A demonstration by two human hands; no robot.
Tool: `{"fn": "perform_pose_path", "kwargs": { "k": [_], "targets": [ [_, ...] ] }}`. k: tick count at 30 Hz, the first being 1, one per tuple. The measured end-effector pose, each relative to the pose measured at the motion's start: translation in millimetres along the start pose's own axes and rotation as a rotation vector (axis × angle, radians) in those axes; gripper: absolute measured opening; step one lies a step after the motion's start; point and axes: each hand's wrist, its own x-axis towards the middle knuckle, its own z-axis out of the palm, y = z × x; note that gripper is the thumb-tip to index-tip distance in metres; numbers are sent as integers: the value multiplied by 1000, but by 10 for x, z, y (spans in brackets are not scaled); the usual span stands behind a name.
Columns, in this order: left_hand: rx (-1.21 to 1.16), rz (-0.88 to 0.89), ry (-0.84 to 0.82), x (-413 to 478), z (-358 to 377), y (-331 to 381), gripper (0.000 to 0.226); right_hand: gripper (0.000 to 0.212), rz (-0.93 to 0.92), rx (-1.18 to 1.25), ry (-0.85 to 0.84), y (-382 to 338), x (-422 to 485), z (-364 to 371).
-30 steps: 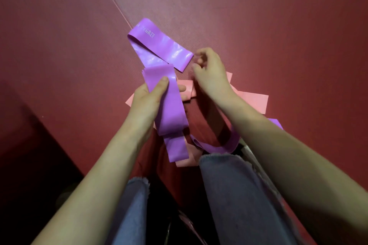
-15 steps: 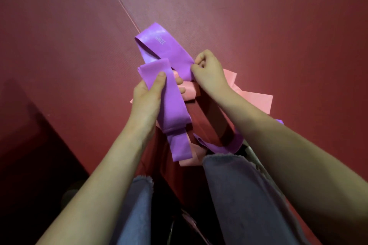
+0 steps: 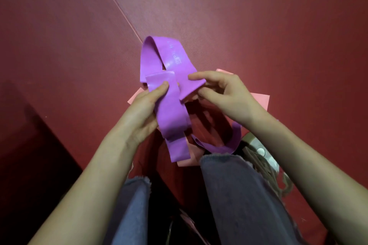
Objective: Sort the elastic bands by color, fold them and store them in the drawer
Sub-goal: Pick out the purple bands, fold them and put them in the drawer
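Two hands gripped a purple band [image 3: 171,113] at centre frame, the left hand [image 3: 142,112] pinching one folded end, the right hand [image 3: 226,95] curled on another. Its white print was too blurred to read. Pink bands [image 3: 258,100] lay beneath on a red mat [image 3: 278,26].

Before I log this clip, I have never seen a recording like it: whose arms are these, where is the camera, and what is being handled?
No machine here. A person wears one wide-angle camera on the head, and it looks down at their own arms and jeans-clad legs. The left hand grips a folded stretch of a purple elastic band, with the thumb on top. The right hand pinches a purple end beside it. Pink bands lie beneath on the red floor mat.
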Motion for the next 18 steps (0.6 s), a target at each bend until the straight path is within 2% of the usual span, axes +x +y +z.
{"fn": "perform_pose_path", "kwargs": {
  "k": [3, 7, 10, 14, 18],
  "targets": [
    [33, 7, 29, -13, 9, -5, 18, 37, -163, -341, 100, 39, 25, -31],
    [123, 30, -21, -45, 70, 3, 19, 40, -220, -404, 145, 49, 113, -48],
    [143, 106, 8, -49, 117, 9, 20, 22, -272, -534, 135, 55, 166, -81],
    [92, 274, 160, 11, 105, 112, 21, 15, -192, -410, 195, -25, 112, -105],
    [114, 339, 194, -1, 131, 135, 22, 9, -41, 27, 73, -114, 5, -5]
  ]
}}
